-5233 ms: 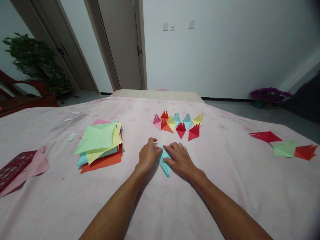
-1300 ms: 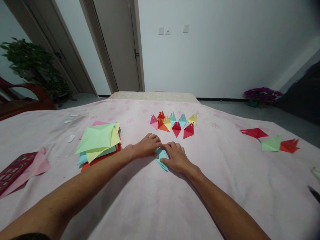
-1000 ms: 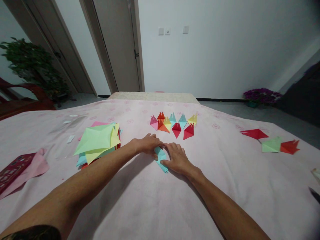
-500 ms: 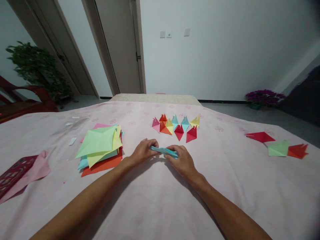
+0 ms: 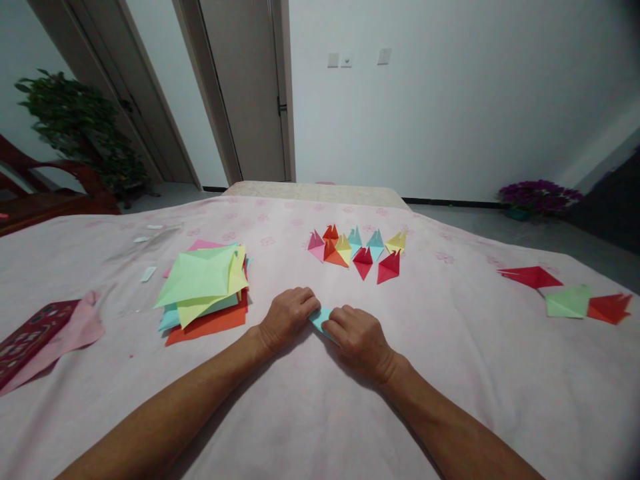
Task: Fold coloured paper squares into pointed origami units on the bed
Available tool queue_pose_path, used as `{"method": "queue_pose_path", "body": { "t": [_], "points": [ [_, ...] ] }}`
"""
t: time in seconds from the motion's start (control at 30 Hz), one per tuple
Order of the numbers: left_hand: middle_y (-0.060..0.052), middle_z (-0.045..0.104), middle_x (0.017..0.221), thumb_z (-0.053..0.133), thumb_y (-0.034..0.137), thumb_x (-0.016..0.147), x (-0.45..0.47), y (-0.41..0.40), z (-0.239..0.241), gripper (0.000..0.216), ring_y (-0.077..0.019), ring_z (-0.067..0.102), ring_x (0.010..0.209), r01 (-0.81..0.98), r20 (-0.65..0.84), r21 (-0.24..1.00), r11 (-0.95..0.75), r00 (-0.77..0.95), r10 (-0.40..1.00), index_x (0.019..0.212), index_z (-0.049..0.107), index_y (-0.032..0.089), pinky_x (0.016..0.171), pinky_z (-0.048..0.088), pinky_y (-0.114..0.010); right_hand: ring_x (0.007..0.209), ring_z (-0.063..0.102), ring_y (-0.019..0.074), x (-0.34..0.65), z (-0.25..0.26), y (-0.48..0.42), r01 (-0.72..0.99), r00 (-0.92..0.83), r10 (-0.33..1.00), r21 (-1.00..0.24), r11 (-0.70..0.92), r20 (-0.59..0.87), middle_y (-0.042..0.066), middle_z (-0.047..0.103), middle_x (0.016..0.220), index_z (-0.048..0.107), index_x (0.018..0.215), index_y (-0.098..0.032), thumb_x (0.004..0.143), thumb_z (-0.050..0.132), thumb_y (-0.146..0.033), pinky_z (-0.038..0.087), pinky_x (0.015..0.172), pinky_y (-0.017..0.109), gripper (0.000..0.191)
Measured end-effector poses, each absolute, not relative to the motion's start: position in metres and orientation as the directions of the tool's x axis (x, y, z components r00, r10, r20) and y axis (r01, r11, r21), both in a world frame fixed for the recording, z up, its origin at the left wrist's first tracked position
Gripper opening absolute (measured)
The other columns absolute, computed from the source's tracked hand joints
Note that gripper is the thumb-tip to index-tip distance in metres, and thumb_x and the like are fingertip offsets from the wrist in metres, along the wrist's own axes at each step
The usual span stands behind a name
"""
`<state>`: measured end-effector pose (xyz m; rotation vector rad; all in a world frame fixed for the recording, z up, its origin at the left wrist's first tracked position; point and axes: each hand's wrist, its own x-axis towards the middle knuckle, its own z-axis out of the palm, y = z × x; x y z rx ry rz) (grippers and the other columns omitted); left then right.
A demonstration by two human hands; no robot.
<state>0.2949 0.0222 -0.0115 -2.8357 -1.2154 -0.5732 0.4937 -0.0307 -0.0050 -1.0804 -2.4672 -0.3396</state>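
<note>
A small folded piece of light blue paper [image 5: 321, 318] lies between my two hands, low at the table's middle. My left hand [image 5: 290, 317] is closed on its left end, fingers curled. On its right end my right hand [image 5: 357, 337] presses with bent fingers, covering much of it. Beyond my hands stand several folded paper cranes, among them a red crane [image 5: 389, 267], a light blue crane [image 5: 375, 245] and a pink crane [image 5: 316, 245]. A stack of coloured paper sheets [image 5: 197, 277], green on top, lies left of my left hand.
A pink flowered cloth [image 5: 450, 400] covers the table. Far right lie a red folded paper [image 5: 533, 277], a green one [image 5: 567, 303] and an orange-red one [image 5: 609, 308]. At the left edge are a dark red patterned packet [image 5: 37, 337] and pink paper [image 5: 80, 333]. White scraps [image 5: 148, 274] lie behind.
Both hands have lowered the blue paper toward the cloth and turned it flatter. My fingers now cover more of it. The view has shifted slightly.
</note>
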Motion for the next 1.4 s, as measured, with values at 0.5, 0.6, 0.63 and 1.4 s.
{"method": "queue_pose_path", "body": {
  "t": [0.5,0.6,0.63,1.4],
  "points": [
    [-0.006,0.069,0.116,0.051,0.015,0.092,0.264,-0.01,-0.009,0.029,-0.0201,0.063,0.104,0.611,0.26,0.362,-0.704,0.659,0.706,0.116,0.067,0.022,0.093,0.05,-0.035,0.098,0.061,0.0186,0.513,-0.003,-0.009,0.471,-0.558,0.761,-0.629,0.618,0.331,0.004,0.068,0.104,0.07,0.108,-0.024,0.069,0.051,0.002,0.049,0.089,0.034,0.049],
    [-0.006,0.071,0.116,0.053,0.028,0.095,0.263,-0.012,-0.009,0.026,-0.0216,0.065,0.102,0.61,0.256,0.316,-0.726,0.682,0.685,0.115,0.068,0.023,0.092,0.052,-0.037,0.101,0.061,0.0196,0.512,-0.005,-0.009,0.498,-0.581,0.76,-0.611,0.615,0.292,0.003,0.068,0.106,0.073,0.106,-0.027,0.077,0.061,-0.008,0.049,0.091,0.036,0.037],
    [-0.006,0.071,0.116,0.055,0.032,0.094,0.262,-0.012,-0.01,0.026,-0.0222,0.066,0.101,0.61,0.262,0.3,-0.734,0.687,0.678,0.115,0.068,0.023,0.091,0.052,-0.038,0.101,0.061,0.0196,0.512,-0.005,-0.008,0.499,-0.584,0.759,-0.61,0.615,0.287,0.003,0.068,0.106,0.073,0.106,-0.028,0.079,0.063,-0.01,0.049,0.091,0.036,0.034],
    [-0.004,0.061,0.088,0.063,0.03,0.088,0.282,-0.017,-0.008,0.013,-0.0206,0.055,0.084,0.81,0.283,0.315,-0.494,0.416,0.864,0.08,0.059,0.019,0.078,0.042,-0.035,0.079,0.055,0.0138,0.483,-0.012,-0.009,0.787,-0.289,0.931,-0.498,0.364,0.225,0.0,0.059,0.087,0.061,0.081,-0.021,0.087,0.064,-0.024,0.039,0.07,0.025,0.007]
  ]
}}
